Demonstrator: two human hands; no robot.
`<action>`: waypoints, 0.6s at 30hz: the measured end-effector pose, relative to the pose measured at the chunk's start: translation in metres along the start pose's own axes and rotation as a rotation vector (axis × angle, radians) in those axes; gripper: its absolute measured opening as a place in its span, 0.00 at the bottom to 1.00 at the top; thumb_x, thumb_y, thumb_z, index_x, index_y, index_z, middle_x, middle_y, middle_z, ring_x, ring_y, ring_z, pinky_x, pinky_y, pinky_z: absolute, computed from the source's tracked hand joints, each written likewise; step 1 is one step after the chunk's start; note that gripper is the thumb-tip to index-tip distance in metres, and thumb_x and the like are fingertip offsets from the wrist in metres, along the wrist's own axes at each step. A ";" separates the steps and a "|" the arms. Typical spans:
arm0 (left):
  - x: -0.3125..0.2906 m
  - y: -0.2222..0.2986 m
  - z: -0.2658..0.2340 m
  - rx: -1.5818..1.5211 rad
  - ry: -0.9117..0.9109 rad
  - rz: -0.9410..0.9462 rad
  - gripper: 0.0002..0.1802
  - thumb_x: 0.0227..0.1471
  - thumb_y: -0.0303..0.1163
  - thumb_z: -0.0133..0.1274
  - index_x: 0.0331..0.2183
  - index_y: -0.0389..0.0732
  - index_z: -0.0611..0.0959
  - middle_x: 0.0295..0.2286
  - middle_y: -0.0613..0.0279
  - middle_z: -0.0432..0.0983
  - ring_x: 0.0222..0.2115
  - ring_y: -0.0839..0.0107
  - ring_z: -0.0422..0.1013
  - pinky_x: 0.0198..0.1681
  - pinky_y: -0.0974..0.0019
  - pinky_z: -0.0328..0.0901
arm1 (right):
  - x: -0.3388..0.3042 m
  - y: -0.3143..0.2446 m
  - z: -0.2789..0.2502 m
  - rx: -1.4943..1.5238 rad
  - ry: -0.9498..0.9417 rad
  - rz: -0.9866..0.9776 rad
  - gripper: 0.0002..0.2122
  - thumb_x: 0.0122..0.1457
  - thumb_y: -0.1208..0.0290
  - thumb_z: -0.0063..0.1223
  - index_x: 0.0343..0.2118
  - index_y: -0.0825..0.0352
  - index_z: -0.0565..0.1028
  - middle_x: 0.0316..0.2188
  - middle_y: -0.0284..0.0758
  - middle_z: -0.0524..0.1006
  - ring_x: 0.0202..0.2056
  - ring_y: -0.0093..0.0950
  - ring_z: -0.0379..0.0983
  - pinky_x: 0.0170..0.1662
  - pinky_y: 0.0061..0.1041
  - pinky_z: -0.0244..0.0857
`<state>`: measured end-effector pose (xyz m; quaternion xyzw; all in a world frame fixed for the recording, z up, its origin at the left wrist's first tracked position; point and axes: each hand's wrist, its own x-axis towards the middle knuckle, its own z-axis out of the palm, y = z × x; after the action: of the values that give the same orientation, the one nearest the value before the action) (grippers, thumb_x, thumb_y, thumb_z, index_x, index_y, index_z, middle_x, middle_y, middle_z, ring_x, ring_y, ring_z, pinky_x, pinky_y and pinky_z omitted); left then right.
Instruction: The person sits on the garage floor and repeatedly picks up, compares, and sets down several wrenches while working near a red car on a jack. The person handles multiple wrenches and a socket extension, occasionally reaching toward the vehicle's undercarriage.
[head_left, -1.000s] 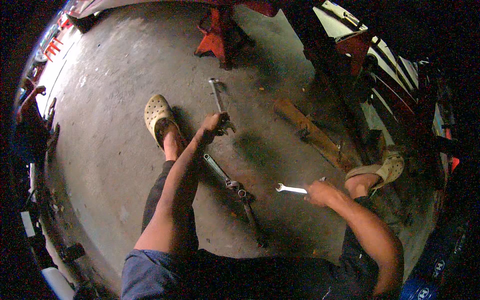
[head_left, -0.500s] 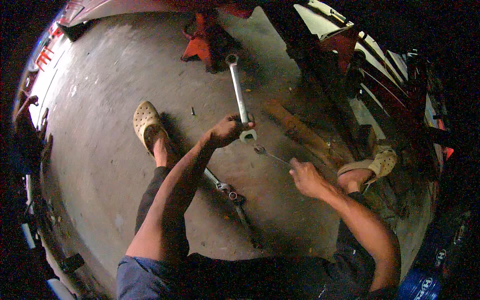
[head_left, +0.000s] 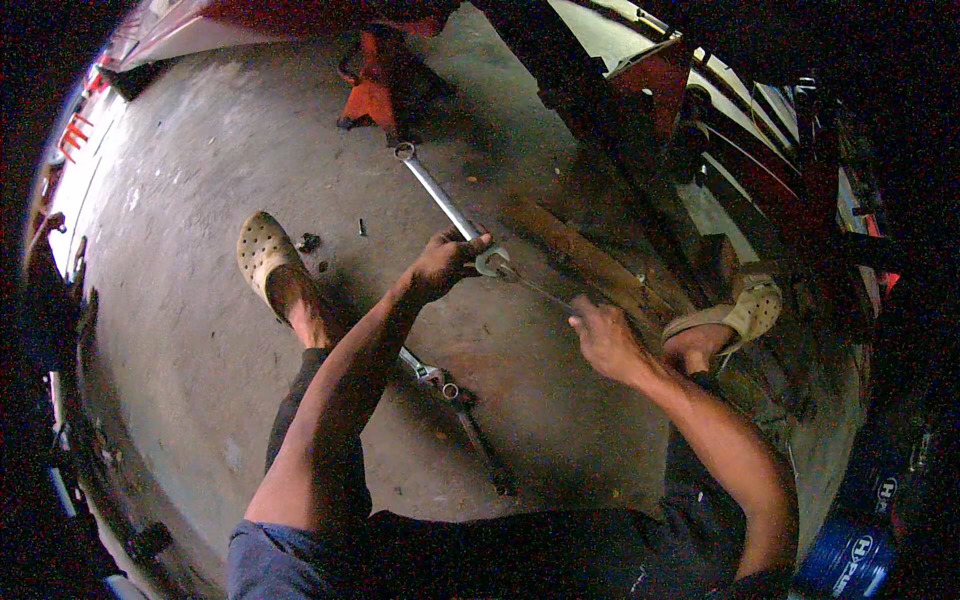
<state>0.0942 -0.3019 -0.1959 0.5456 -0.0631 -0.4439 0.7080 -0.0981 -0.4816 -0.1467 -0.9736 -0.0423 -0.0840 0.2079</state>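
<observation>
My left hand [head_left: 445, 262] is closed round a long silver combination wrench [head_left: 437, 194], gripping it close to the open-jaw end. Its ring end points away and to the left. In my closed right hand [head_left: 612, 342] is a thinner wrench [head_left: 545, 292], held by its far end. The thin wrench's head meets the open jaw of the big one; whether it is hooked into the jaw or only touches it, I cannot tell. On the floor below my hands lie a silver adjustable wrench [head_left: 422, 371] and a darker ring-ended wrench [head_left: 472, 432], close together.
An orange-red jack stand [head_left: 370, 95] stands on the concrete floor [head_left: 180, 330] ahead. A wooden plank [head_left: 575, 250] lies near my right clog [head_left: 752, 310]. Small dark parts [head_left: 309, 242] sit by my left clog [head_left: 265, 250]. Lower right is a blue drum [head_left: 850, 560].
The big wrench has swung from nearly upright to leaning left. The thin wrench's head has come from just below the open jaw up against it. The view has shifted slightly.
</observation>
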 end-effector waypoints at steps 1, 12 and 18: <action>0.002 -0.001 0.002 -0.010 0.011 -0.029 0.16 0.42 0.39 0.52 0.31 0.39 0.73 0.25 0.66 0.69 0.23 0.76 0.63 0.26 0.75 0.59 | 0.002 0.002 0.001 0.007 -0.022 0.075 0.08 0.49 0.73 0.41 0.33 0.67 0.65 0.20 0.49 0.68 0.25 0.49 0.64 0.25 0.41 0.57; 0.016 -0.015 0.025 0.202 -0.044 -0.115 0.23 0.40 0.44 0.53 0.33 0.35 0.74 0.26 0.61 0.70 0.27 0.71 0.65 0.27 0.68 0.62 | 0.038 0.007 -0.023 -0.168 -1.038 0.214 0.11 0.50 0.65 0.42 0.32 0.66 0.68 0.24 0.44 0.72 0.29 0.43 0.69 0.31 0.39 0.64; 0.027 -0.009 0.034 0.216 -0.049 -0.136 0.23 0.40 0.44 0.53 0.34 0.36 0.74 0.28 0.60 0.70 0.29 0.70 0.66 0.31 0.69 0.62 | 0.043 0.014 -0.027 -0.221 -1.161 0.172 0.10 0.49 0.68 0.42 0.32 0.67 0.68 0.27 0.45 0.72 0.32 0.42 0.69 0.33 0.38 0.64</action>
<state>0.0860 -0.3454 -0.2002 0.6105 -0.0907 -0.4948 0.6118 -0.0580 -0.5031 -0.1204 -0.8762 -0.0613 0.4750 0.0544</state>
